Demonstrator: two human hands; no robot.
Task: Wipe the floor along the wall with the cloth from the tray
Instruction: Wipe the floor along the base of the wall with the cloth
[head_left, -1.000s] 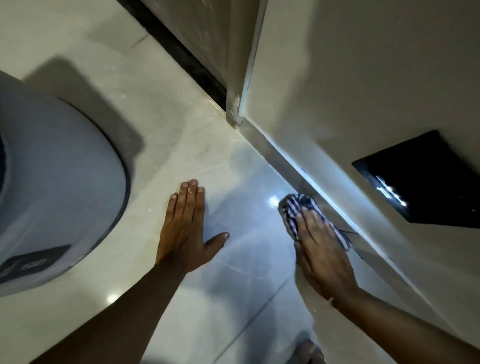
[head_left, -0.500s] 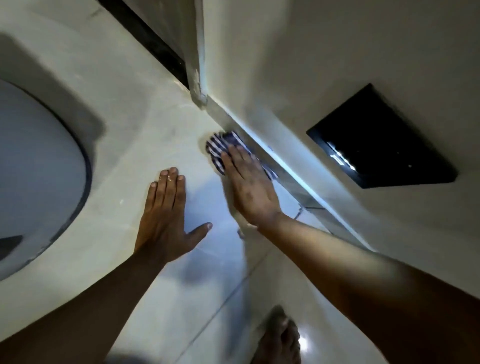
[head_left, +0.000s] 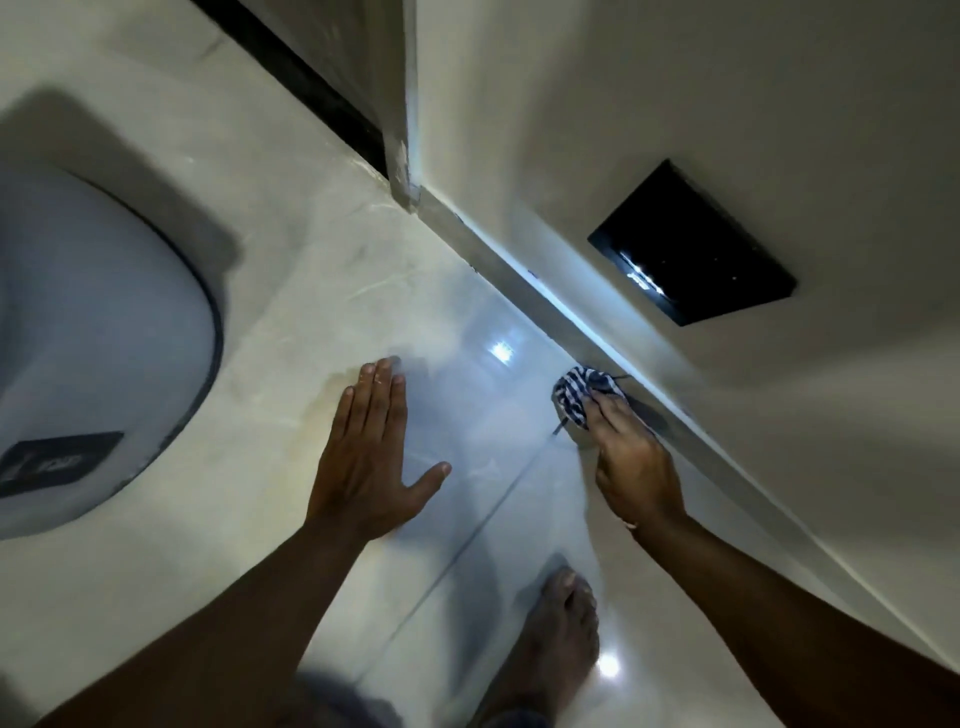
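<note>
While the wiping step appears to be in progress, the right hand (head_left: 631, 467) presses the striped cloth (head_left: 579, 392) flat against the floor (head_left: 260, 364), its fingers extended over the bunched fabric rather than clenched around it. The cloth lies under and just ahead of those fingertips, touching or very nearly touching the skirting (head_left: 519, 260) at the foot of the wall (head_left: 675, 104); this placement suits the task, since the strip to be cleaned runs along that junction. The right forearm reaches forward and slightly inward, wrist low, palm down.

The left hand (head_left: 369, 457) holds nothing. It rests open on the floor, palm down, fingers together and thumb spread toward the right hand, well apart from the cloth. Judged from the pose, it serves as a brace carrying body weight during a crouch. A bare foot (head_left: 558, 629) is planted behind and between the two hands, consistent with that stance.

A dark wall panel (head_left: 691, 244) sits above and beyond the right hand. A rounded white object (head_left: 93, 338) lies to the far side of the left hand; its identity cannot be confirmed. No tray is in view
</note>
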